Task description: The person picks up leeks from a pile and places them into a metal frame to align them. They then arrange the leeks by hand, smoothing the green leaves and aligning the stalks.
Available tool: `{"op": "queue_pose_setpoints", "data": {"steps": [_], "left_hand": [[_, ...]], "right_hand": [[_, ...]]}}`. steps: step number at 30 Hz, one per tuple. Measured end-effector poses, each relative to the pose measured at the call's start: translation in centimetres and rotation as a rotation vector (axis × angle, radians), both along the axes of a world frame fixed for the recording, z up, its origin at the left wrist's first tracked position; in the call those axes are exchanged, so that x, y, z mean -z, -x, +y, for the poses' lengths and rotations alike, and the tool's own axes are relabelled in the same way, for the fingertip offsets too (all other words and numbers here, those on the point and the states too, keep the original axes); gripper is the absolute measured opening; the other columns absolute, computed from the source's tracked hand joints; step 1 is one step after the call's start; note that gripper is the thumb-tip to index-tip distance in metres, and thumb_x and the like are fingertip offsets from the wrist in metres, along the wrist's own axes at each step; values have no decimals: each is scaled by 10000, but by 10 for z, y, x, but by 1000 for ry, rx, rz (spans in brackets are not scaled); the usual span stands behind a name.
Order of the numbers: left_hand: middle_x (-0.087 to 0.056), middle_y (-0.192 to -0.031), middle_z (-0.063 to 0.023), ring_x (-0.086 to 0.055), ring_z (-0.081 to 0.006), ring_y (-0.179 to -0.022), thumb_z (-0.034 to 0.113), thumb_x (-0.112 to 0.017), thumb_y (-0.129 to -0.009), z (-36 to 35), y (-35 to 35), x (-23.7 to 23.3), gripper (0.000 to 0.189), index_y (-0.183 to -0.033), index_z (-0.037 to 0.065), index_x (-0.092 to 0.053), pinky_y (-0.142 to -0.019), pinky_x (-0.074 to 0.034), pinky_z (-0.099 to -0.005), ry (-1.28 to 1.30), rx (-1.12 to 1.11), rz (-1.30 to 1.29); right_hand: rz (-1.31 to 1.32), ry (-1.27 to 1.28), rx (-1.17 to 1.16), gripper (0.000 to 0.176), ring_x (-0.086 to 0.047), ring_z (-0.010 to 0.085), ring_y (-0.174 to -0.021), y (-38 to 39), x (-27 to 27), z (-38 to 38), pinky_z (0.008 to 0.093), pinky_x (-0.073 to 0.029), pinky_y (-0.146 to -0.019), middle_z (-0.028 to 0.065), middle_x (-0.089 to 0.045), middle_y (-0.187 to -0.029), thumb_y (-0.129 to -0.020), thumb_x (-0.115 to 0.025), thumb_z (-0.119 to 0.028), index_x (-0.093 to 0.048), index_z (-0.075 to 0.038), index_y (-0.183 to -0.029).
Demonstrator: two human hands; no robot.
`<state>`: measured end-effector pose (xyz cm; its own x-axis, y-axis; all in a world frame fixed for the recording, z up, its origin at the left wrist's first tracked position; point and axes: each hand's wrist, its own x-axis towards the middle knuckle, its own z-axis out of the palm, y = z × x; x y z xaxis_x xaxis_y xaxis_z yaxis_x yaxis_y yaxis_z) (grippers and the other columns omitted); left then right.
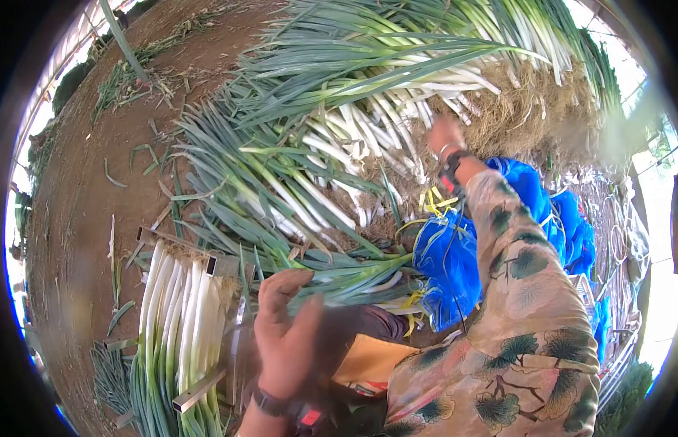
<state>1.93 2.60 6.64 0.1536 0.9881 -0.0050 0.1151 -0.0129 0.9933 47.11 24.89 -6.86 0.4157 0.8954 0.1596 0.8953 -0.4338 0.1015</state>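
My left hand (pixel 284 331) is raised at the lower centre, fingers apart and nothing in it, just right of a metal frame (pixel 199 391). In that frame lies a bundle of green onions (pixel 180 313), roots toward the top. My right hand (pixel 446 135) reaches out at the upper centre, beside the white stems and roots of a large onion pile (pixel 383 120). Its fingers are blurred, and whether they hold a stem cannot be made out.
Blue net bags (pixel 450 266) with yellow ties lie under and beside my right arm. Brown soil ground (pixel 77 211) with scattered leaf scraps is at the left. Brown roots (pixel 528 109) hang along the pile's right side. White strings (pixel 616 240) lie at the far right.
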Motion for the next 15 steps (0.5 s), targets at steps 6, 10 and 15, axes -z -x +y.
{"op": "queue_pose_setpoints", "data": {"steps": [6,10,15], "left_hand": [[-563,-904,53,-435,-6,-747,41,-620,-893,11,-8,65,206,-1098,33,-600,-665,-360,-174,196,-138,-12],[-564,-908,49,-446,-9,-764,54,-622,-896,18,-9,65,202,-1097,40,-602,-681,-367,-174,219,-139,45],[-571,-952,23,-496,-42,-847,58,-627,-892,23,-11,68,194,-1084,37,-607,-768,-410,-208,264,-88,55]], "right_hand": [[-174,-150,12,759,-257,308,-1417,-94,-72,50,500,-312,-1103,85,-265,-1544,-789,-667,-243,-333,-128,-1461],[-132,-10,81,703,-366,291,-1345,-85,-85,66,507,-350,-1065,80,-412,-1420,-742,-722,-236,-435,-140,-1376],[-360,25,-120,414,-480,283,-1188,-68,-73,60,487,-402,-940,95,-516,-1180,-758,-696,-182,-573,-134,-1151]]}}
